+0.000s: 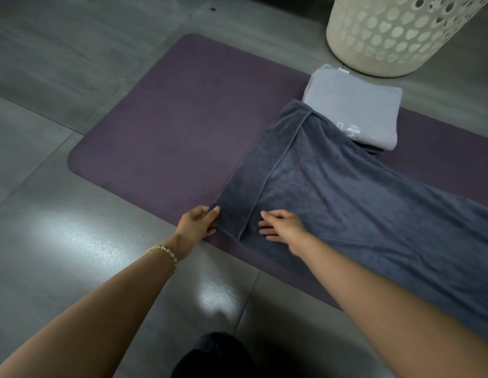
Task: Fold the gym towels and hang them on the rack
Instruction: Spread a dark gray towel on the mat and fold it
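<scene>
On purple mat [169, 126]: light towel [354, 110] folded, done. Dark towel [332, 192] half folded; left hand [197, 222] pinches corner, right hand [282, 225] presses flat. Hanging left; no rack seen.

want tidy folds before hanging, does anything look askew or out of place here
The dark grey towel lies slanted across the purple mat, and its far end overlaps the folded light grey towel instead of lying clear of it.
</scene>
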Demonstrator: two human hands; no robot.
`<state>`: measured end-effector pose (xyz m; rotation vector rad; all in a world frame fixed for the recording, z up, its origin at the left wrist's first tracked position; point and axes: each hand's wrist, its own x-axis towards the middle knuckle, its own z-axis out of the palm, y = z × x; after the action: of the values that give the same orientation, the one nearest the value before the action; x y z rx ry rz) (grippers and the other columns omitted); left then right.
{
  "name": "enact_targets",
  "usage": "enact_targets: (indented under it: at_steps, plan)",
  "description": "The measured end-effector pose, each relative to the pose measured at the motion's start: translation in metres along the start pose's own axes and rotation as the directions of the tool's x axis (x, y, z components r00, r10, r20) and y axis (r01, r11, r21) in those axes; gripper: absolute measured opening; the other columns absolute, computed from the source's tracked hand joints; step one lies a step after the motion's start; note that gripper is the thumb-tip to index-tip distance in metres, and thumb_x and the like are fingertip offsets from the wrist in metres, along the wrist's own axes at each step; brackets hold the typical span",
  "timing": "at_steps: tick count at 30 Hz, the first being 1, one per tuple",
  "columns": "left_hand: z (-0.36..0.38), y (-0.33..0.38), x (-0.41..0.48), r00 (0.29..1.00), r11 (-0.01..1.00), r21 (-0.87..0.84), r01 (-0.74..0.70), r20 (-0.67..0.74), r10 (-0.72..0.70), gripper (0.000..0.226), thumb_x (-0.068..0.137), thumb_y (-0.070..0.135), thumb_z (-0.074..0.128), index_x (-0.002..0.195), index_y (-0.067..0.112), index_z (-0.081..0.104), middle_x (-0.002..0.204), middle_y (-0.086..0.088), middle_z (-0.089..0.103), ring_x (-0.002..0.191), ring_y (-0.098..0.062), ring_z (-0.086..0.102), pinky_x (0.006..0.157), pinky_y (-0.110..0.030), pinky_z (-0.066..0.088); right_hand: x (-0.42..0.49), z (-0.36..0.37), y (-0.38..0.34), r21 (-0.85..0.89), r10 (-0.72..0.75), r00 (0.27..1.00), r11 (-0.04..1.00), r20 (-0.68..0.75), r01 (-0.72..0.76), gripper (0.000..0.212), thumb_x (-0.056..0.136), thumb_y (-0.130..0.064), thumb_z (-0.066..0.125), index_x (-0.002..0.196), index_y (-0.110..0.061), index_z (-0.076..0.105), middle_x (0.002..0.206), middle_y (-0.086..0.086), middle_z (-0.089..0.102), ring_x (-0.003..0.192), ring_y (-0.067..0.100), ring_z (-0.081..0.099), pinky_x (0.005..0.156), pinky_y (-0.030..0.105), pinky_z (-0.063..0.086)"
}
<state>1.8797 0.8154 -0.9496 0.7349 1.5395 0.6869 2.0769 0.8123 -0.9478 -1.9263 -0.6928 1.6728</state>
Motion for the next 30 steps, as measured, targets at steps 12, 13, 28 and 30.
enact_targets:
  at_steps: [12,13,28,30]
  plan:
    - [0.126,0.038,-0.042,0.983,0.982,0.087,-0.166,0.099,0.158,0.018,0.099,0.032,0.047,0.085,0.02,0.045,0.086,0.0,0.055,0.087,-0.017,0.054,0.092,-0.044,0.047,-0.057,-0.242,0.039,-0.755,-0.179,0.973,0.655,-0.146,0.007,0.025,0.095,-0.034,0.055,0.109,-0.015,0.062,0.113,0.005,0.064,0.105,0.024,0.058,0.085,0.028,0.043]
    - [0.146,0.042,-0.049,0.977,0.983,0.073,-0.169,0.147,0.157,0.017,0.099,0.031,0.046,0.087,0.019,0.045,0.09,-0.002,0.056,0.089,-0.018,0.056,0.094,-0.044,0.047,-0.067,-0.259,0.052,-0.739,-0.165,0.972,0.674,-0.169,-0.014,0.029,0.096,-0.035,0.054,0.115,-0.014,0.06,0.12,0.006,0.061,0.109,0.024,0.057,0.086,0.027,0.041]
    - [0.426,0.061,-0.158,0.723,0.987,-0.093,-0.134,0.672,0.161,0.027,0.102,0.022,0.041,0.125,0.015,0.052,0.118,-0.001,0.063,0.103,-0.009,0.063,0.078,-0.02,0.056,-0.128,-0.421,0.226,-0.467,-0.18,0.87,0.882,-0.46,-0.065,0.058,0.094,-0.033,0.057,0.146,-0.022,0.035,0.157,-0.002,0.021,0.144,0.016,0.021,0.118,0.029,0.018]
    - [0.457,0.056,-0.173,0.662,0.976,-0.028,-0.216,0.731,0.167,0.027,0.101,0.025,0.043,0.126,0.018,0.052,0.12,0.0,0.063,0.108,-0.012,0.062,0.084,-0.025,0.055,-0.136,-0.436,0.238,-0.443,-0.199,0.838,0.894,-0.509,-0.057,0.058,0.093,-0.032,0.059,0.145,-0.02,0.037,0.156,-0.001,0.025,0.143,0.017,0.025,0.117,0.03,0.021]
